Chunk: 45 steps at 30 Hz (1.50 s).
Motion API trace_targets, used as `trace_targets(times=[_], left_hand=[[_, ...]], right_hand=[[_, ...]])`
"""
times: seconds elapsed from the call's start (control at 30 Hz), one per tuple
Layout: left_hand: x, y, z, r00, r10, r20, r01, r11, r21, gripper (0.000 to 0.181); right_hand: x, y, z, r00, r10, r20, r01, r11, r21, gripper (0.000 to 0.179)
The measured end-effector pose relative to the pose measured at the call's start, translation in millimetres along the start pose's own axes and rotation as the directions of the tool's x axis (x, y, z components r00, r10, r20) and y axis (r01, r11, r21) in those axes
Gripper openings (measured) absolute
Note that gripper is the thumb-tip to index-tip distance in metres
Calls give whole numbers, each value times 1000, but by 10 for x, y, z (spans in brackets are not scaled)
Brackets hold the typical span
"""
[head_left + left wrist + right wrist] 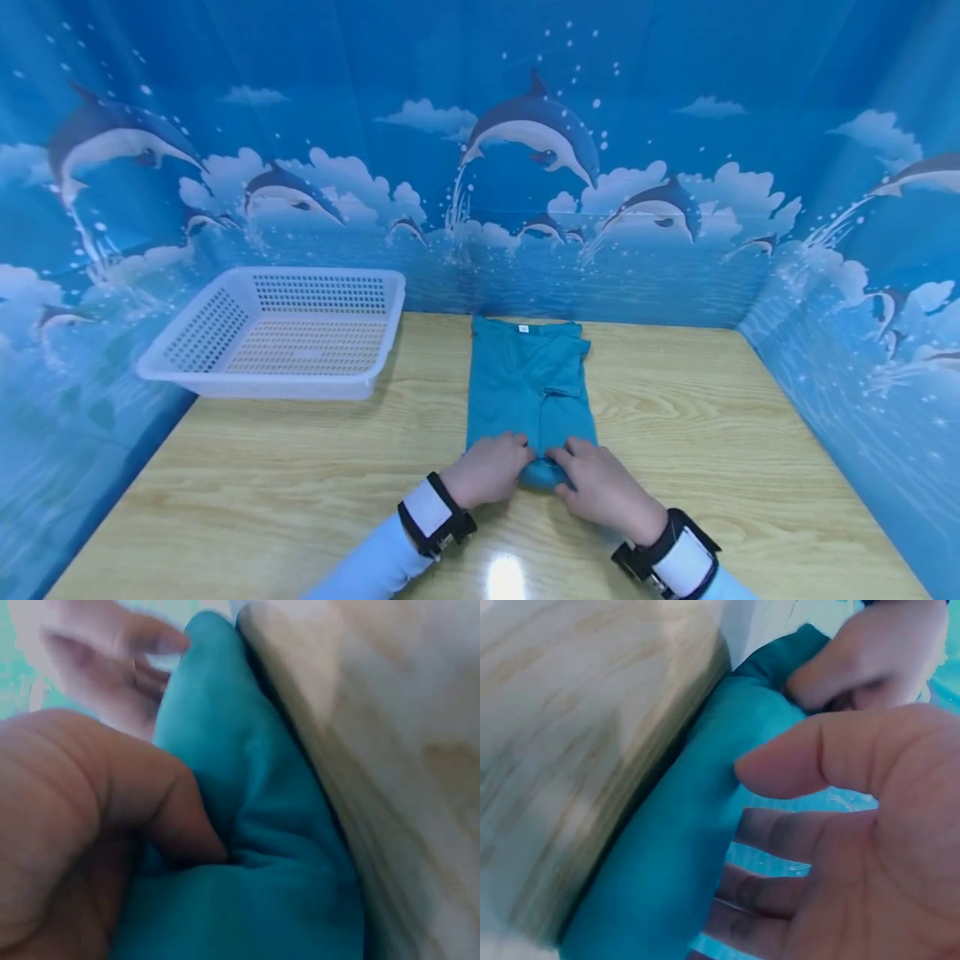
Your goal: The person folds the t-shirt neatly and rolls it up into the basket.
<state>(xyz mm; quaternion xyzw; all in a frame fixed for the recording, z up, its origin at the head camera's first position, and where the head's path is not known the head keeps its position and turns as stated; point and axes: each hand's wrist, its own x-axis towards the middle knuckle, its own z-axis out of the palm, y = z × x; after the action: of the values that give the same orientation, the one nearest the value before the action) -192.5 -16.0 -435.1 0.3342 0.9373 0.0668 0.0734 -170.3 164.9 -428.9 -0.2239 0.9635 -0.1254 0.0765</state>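
A teal shirt (506, 375) lies on the table, narrowed into a long strip, its white neck label at the far end. Its near end is turned over into a thick roll (542, 475). On the left of that roll, my left hand (491, 468) grips the cloth; in the left wrist view its thumb (180, 817) digs into the fabric. From the right side, my right hand (603, 492) holds the same roll. The right wrist view has the thumb (780, 765) against one face of the cloth and the fingers behind it, partly hidden.
A white perforated plastic basket (360, 385) stands at the back left of the wooden table (750, 433). Blue curtains (450, 67) printed with dolphins hang behind the table and along both sides.
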Motion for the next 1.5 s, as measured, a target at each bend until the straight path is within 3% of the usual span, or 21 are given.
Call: trace_targets(times=[0.17,0.33,0.57,0.73,0.9,1.0,1.1,1.17,1.23,1.37,1.43,1.5], left_hand=[[109,-99,-1,998,-26,60,34,989,-141,31],[184,-191,23,988,-53,142,83,974,-212,37],[250,-289,-15,967,-64,245,158,909,-386,41],[290,-352,-6,964,-69,255,178,882,-435,42],[328,-429,21,973,-62,223,164,864,-476,39],[306,-449,15,972,-66,224,178,829,-530,34],[228,-454,-7,974,-74,213,187,790,-583,29],[167,-457,-20,979,-80,187,178,784,-595,25],[109,-455,-29,986,-92,139,156,806,-571,19],[11,-430,-49,993,-119,16,114,901,-418,13],[-38,-403,-56,993,-106,-56,83,946,-314,14],[-91,-361,-65,991,-75,-112,48,973,-225,19]], right_hand=[[-75,-50,-29,1000,11,23,-11,1000,-20,46],[-118,-140,-14,998,43,46,-41,998,-51,66],[-98,-247,148,999,18,51,-11,990,-142,87],[-45,-283,274,999,-18,29,25,965,-263,90],[49,-253,343,995,-85,-44,60,915,-398,72],[106,-220,367,994,-94,-61,55,884,-464,53],[151,-199,377,994,-85,-70,41,873,-487,31],[171,-192,370,993,-84,-77,37,878,-477,20],[190,-187,353,993,-86,-77,43,895,-445,18],[249,-154,305,993,-93,-71,65,946,-319,19],[293,-120,279,993,-99,-67,80,966,-245,19],[337,-81,261,993,-107,-56,95,978,-184,19]])
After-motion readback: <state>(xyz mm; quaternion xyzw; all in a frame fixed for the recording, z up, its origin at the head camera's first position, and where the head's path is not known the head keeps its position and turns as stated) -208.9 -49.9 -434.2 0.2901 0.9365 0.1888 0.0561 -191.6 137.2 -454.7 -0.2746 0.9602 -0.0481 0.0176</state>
